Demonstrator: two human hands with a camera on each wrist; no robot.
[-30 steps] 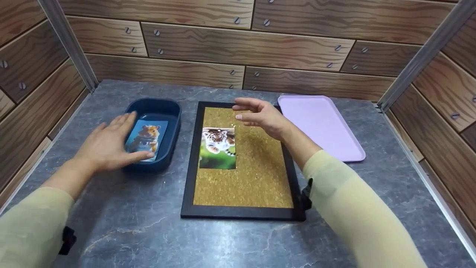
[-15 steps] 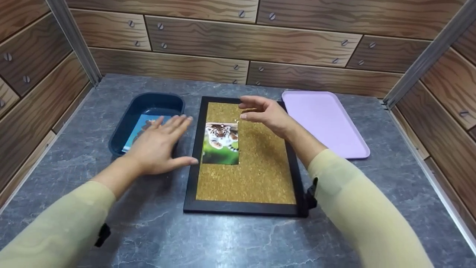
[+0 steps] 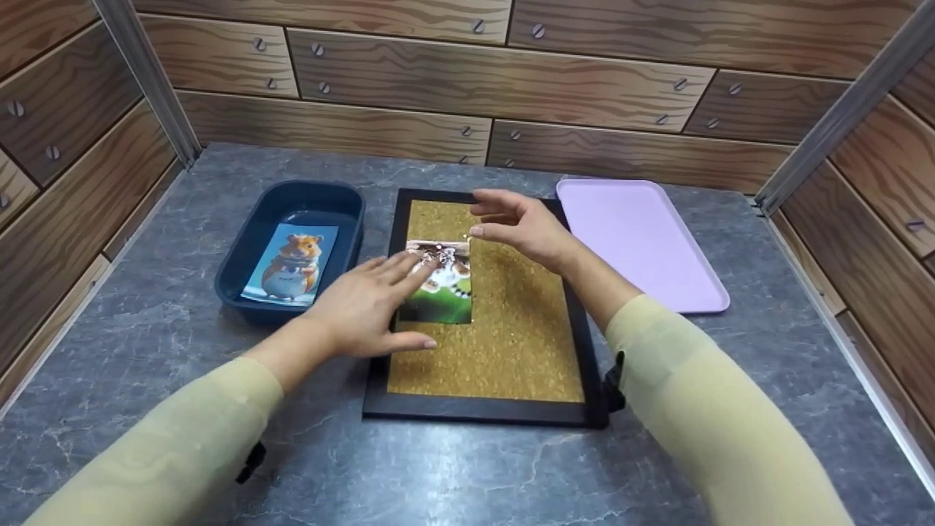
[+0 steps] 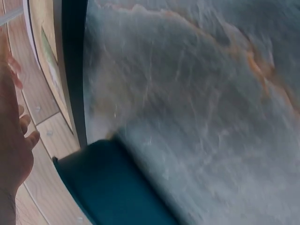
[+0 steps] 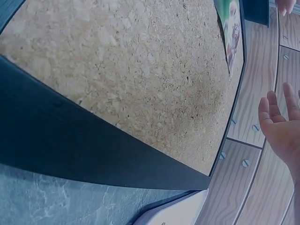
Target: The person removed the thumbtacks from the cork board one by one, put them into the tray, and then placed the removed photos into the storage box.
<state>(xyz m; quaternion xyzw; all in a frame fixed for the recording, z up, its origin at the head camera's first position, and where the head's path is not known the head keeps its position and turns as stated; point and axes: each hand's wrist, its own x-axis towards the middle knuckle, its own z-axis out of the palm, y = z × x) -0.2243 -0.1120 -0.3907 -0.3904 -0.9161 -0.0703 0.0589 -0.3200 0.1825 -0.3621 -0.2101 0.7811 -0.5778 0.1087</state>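
My left hand (image 3: pixel 370 303), its fingers straight and spread, is over the left side of a black-framed cork board (image 3: pixel 511 351). It partly covers a tiger cub picture (image 3: pixel 447 298) on the board; whether it touches the picture I cannot tell. My right hand (image 3: pixel 527 228) hovers above the upper right of the board, fingers loosely bent and holding nothing. Left of the board a dark blue tub (image 3: pixel 353 256) holds a hamster picture (image 3: pixel 292 264). In the right wrist view the right hand (image 5: pixel 283 124) shows relaxed fingers.
A lilac tray (image 3: pixel 643 241) lies right of the board, close against its upper right corner. All of this stands on a grey marbled table (image 3: pixel 438 467). Wood-patterned walls (image 3: pixel 409 80) enclose the table at the back and both sides.
My left hand has moved right, from over the blue tub to over the tiger picture, uncovering the hamster picture. The right hand has stayed nearly still. The view has shifted slightly.
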